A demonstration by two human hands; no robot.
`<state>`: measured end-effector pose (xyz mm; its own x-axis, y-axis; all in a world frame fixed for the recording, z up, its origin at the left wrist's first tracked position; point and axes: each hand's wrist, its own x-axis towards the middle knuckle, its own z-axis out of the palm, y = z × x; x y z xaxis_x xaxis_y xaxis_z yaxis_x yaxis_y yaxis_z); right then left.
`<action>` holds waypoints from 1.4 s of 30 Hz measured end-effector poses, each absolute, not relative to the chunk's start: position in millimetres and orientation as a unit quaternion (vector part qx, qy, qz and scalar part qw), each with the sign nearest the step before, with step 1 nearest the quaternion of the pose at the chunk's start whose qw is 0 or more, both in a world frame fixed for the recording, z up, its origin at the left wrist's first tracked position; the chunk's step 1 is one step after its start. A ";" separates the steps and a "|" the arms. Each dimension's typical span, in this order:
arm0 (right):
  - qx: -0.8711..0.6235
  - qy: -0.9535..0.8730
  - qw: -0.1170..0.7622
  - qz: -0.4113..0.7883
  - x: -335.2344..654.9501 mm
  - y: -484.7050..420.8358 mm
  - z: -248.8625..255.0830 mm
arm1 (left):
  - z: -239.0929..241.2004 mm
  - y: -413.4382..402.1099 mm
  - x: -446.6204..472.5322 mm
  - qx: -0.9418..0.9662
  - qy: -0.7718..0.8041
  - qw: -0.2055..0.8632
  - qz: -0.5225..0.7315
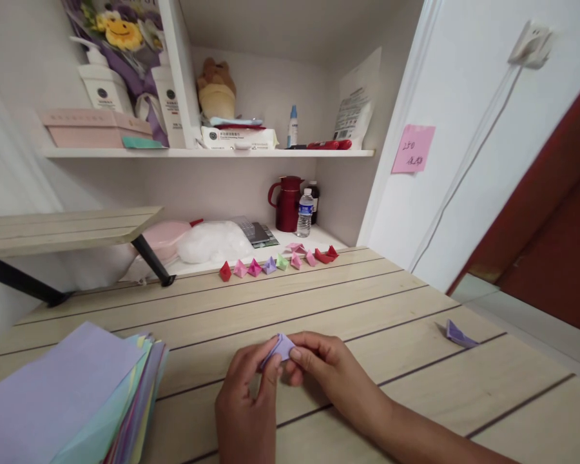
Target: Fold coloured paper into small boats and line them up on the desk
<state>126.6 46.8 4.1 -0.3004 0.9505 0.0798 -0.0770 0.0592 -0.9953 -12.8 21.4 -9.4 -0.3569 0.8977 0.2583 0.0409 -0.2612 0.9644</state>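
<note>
Both hands pinch a small folded piece of purple paper [283, 347] just above the striped wooden table [348, 303]. My left hand [249, 380] is closed on its left and lower edges, with the thumb in front. From the other side, my right hand [326, 364] grips the right corner between thumb and index finger. The paper has a pointed top and slanting fold lines; its back is hidden. Off to the right lies a purple folded paper boat [459, 335]. Along the table's far edge stands a row of small folded paper pieces [269, 265] in several colours.
A stack of coloured paper [62, 386] lies at the left front. Behind it stands a small raised wooden shelf [67, 232] on black legs. Beyond the table are a plastic bag [215, 241], a red jug [288, 205] and a water bottle [305, 214].
</note>
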 end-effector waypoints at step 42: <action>-0.391 -0.707 0.458 0.371 131.6 38.9 8.3 | -18.3 21.4 -15.6 0.514 0.526 0.298 0.608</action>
<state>131.6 38.9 8.3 -0.2756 0.8921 0.3579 0.2126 0.4197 -0.8824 -15.6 21.4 -18.3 -0.2938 0.9033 0.3125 0.1789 -0.2691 0.9463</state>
